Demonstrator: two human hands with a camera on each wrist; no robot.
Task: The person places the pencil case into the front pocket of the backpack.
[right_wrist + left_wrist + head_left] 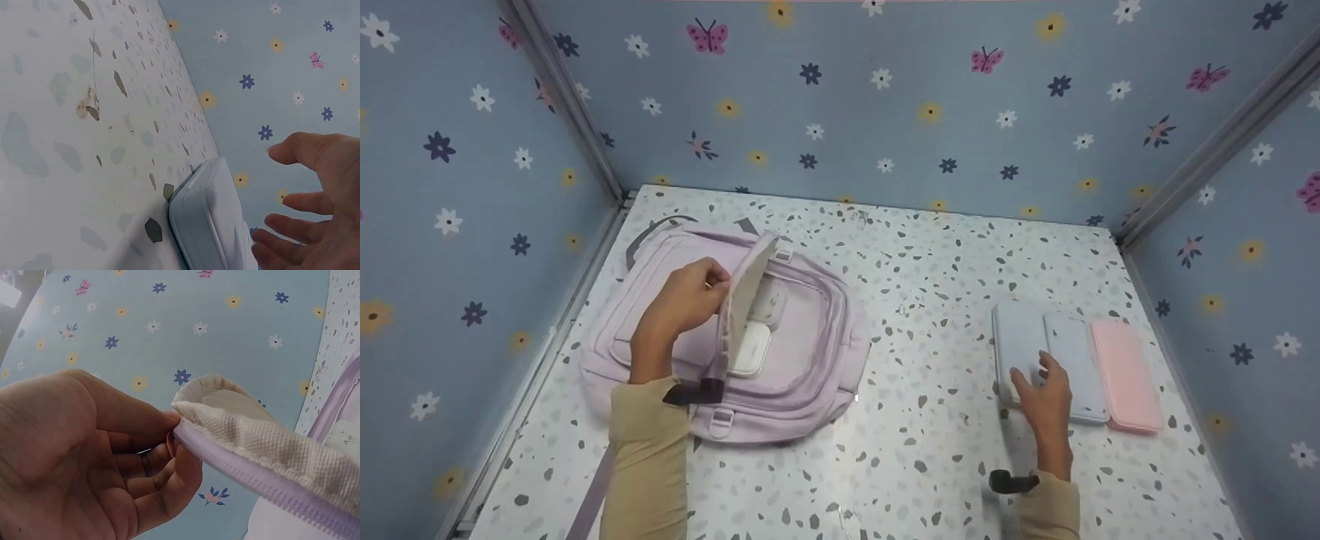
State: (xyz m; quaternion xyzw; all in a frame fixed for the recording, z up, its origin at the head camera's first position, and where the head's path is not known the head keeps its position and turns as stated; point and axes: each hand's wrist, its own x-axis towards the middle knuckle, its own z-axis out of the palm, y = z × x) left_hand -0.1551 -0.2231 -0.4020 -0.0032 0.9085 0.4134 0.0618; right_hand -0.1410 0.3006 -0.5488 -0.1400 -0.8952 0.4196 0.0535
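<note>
A lilac backpack (821,352) lies on the left of the table with its front pocket open. My left hand (679,300) pinches the zippered edge of the pocket flap (264,486) between thumb and fingers, holding it raised and folded back to the left. Inside the pocket lie a white rounded flat item (754,351) and a pale grey item (769,301), both partly covered by the flap. At the right, my right hand (1046,397) hovers over a light blue flat case (1020,334), its fingers spread and nothing in them. The right wrist view shows the case's rounded corner (197,225) below the fingers.
Beside the blue case lies a narrower light blue case (1076,349), then a pink case (1126,375) near the right edge. The speckled table (915,360) has flower-patterned panels (870,97) around its back and sides. A backpack strap (591,495) trails toward the front left.
</note>
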